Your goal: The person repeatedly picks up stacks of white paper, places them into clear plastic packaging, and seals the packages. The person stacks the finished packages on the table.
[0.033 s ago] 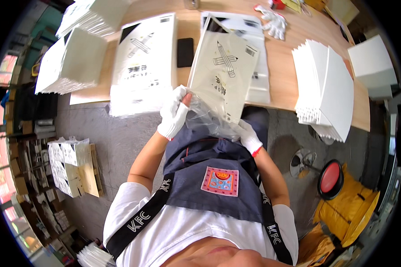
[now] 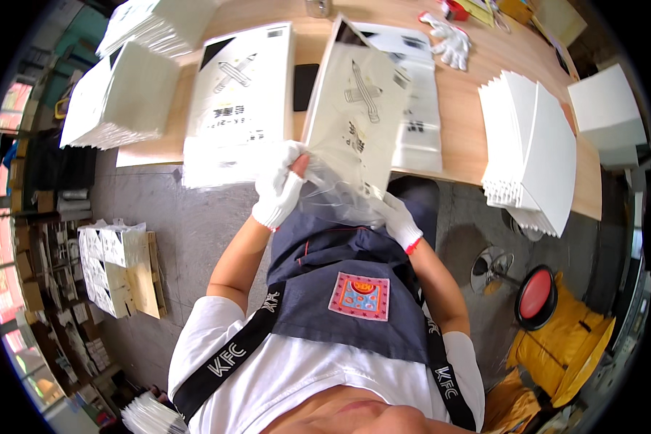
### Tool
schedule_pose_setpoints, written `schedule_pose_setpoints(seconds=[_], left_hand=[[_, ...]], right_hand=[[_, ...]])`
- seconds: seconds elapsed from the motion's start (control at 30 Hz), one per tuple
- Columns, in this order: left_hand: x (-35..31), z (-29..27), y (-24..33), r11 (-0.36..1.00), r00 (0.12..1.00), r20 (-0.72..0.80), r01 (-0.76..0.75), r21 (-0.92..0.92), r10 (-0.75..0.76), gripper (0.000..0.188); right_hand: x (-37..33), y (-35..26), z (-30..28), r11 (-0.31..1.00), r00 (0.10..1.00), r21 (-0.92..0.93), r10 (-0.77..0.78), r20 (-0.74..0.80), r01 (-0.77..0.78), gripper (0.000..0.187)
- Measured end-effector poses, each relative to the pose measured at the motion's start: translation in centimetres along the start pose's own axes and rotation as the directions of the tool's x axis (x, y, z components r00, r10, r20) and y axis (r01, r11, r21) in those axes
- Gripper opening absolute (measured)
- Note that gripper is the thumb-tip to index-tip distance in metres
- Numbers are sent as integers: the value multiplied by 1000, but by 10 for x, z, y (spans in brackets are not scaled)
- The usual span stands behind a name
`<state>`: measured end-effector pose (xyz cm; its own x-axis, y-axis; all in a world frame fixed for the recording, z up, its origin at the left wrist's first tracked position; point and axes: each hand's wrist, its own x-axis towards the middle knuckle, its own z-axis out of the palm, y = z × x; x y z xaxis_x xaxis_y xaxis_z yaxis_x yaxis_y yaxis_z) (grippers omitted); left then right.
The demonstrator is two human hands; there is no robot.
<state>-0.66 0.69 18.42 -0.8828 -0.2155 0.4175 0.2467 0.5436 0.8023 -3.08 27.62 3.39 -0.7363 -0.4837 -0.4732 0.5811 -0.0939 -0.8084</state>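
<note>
A clear plastic bag (image 2: 333, 197) with a cream printed paper pack (image 2: 359, 108) in it leans from my lap toward the table, its print showing two crossed pencils. My left hand (image 2: 280, 181), in a white glove with the thumb bare, is closed on the loose plastic at the near left of the bag. At the near right corner my gloved right hand (image 2: 400, 219) pinches the plastic, its fingertips partly hidden. Beneath the pack's far right part lies a white printed plastic bag (image 2: 417, 148). Just left of it is a stack of bagged packs (image 2: 240, 137) with the same crossed-pencil print.
A black phone (image 2: 306, 88) lies between the stack and the held pack. Stacks of white paper (image 2: 123, 98) stand at the table's left, fanned white sheets (image 2: 528, 145) at its right edge. A spare white glove (image 2: 452, 47) lies at the back. A red-topped stool (image 2: 537, 296) stands right.
The held pack has tilted slightly to the left and its print is blurred by motion. Both hands keep their grip on the plastic. The table has shifted a little in view.
</note>
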Motion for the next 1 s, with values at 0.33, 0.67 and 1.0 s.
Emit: schedule_pose_setpoints(seconds=[0.33,0.67,1.0], left_hand=[[-2,-189,-168,945,792,-526,315,-83,-310,11],[-32,-170,-224,672,896,-185,428,605,-404,52],[47,-34,-87,879,988,86,-154,452,129,41]], right_hand=[[139,-85,180,968,976,-244,-5,219,60,36],[119,-61,188,895,897,-389,342,278,-220,29],[55,-10,95,886,885,-372,386,262,-276,25]])
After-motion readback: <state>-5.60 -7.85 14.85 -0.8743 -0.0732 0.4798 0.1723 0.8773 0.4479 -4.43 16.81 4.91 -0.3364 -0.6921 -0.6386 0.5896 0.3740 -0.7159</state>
